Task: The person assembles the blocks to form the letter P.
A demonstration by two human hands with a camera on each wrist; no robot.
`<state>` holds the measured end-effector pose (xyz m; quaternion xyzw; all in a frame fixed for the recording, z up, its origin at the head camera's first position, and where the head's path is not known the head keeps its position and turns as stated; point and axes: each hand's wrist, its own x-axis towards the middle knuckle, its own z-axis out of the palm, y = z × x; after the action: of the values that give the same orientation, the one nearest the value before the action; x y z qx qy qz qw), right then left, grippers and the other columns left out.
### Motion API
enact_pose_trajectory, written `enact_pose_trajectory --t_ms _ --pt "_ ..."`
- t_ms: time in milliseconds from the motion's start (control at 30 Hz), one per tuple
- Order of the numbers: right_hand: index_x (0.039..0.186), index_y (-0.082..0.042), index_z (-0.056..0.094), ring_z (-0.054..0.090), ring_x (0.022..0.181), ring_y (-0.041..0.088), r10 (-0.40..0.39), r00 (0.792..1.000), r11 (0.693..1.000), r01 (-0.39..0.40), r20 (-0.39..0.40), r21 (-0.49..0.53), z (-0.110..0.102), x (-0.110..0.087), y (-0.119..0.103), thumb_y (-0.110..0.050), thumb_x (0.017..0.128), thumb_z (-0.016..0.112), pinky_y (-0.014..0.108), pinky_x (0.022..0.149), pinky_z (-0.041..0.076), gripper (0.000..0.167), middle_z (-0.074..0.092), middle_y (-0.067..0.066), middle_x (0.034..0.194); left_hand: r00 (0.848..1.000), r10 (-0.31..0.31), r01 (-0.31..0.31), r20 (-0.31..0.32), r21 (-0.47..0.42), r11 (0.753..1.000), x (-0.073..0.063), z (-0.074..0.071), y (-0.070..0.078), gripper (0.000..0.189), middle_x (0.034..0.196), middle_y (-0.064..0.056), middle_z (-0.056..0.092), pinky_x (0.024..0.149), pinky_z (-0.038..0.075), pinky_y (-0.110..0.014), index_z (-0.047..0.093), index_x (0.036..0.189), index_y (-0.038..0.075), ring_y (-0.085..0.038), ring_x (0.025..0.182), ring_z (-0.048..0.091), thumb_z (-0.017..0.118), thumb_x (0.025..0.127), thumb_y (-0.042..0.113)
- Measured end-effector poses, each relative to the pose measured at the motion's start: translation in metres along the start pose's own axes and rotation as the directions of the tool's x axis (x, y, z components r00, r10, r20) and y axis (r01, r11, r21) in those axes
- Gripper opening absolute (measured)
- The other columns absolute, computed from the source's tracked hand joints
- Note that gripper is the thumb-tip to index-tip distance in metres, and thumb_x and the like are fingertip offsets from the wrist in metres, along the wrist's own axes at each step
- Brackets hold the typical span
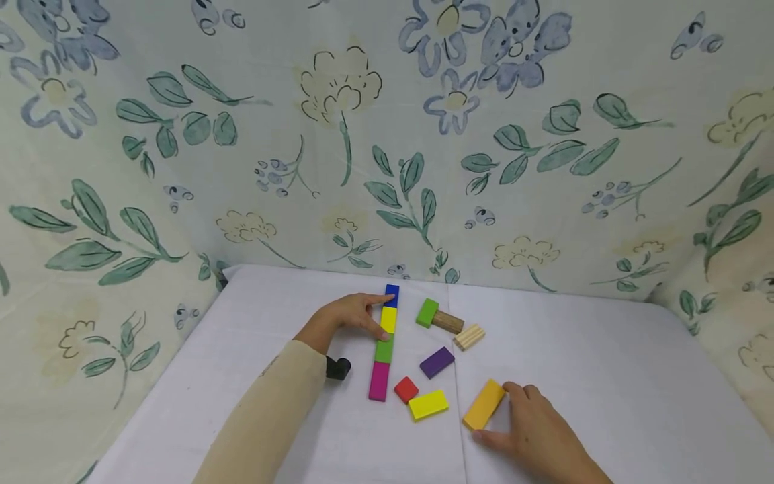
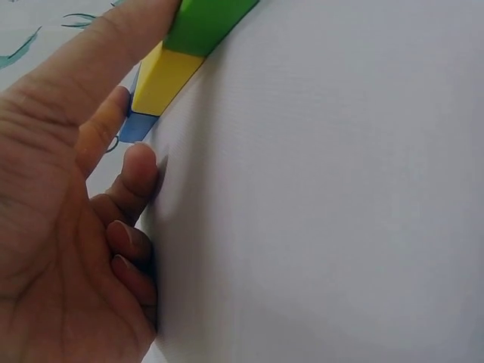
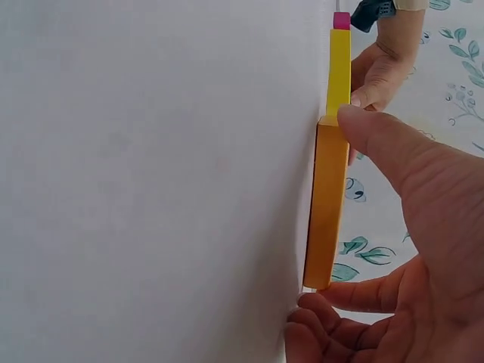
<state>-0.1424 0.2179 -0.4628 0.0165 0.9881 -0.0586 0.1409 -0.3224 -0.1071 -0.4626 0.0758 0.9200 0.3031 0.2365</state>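
Note:
Four-coloured and end to end, a row of wooden blocks runs away from me: magenta, green, yellow and blue. My left hand lies along its left side, the extended index finger touching the blue block and the thumb at the green block near its joint with the yellow one. On the right, my right hand pinches an orange block by its two ends, thumb at the near end and index finger at the far end. The orange block seems to lie on the cloth.
Between the hands lie a red block, a loose yellow block and a purple block. Farther back are a second green block, a brown block and a striped pale wooden piece. A flowered curtain hangs behind the white-covered table.

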Motion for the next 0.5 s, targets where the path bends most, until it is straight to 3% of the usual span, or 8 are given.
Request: enact_pose_trajectory --t_ms 333,500 --pt "0.132 0.003 0.056 0.05 0.079 0.021 -0.075 0.996 0.996 0.073 -0.046 -0.051 0.0013 -0.0027 -0.0033 -0.087 0.055 0.076 0.046 0.081 0.06 0.12 0.058 0.015 0.101 1.0 0.006 -0.007 0.009 0.017 1.0 0.0012 0.0001 -0.0039 0.098 0.104 -0.008 0.053 0.085 0.042 -0.038 0.043 0.152 0.047 -0.021 0.102 0.05 0.093 0.069 0.048" --pt "0.131 0.004 0.056 0.053 0.08 0.019 -0.05 0.996 0.998 0.052 -0.072 0.022 -0.0043 -0.0014 -0.0053 -0.082 0.055 0.081 0.045 0.08 0.06 0.118 0.061 0.012 0.102 1.0 0.014 -0.014 0.013 0.017 1.0 0.0019 -0.0005 -0.0044 0.097 0.105 -0.008 0.054 0.086 0.044 -0.038 0.043 0.152 0.047 -0.022 0.104 0.05 0.092 0.069 0.048"
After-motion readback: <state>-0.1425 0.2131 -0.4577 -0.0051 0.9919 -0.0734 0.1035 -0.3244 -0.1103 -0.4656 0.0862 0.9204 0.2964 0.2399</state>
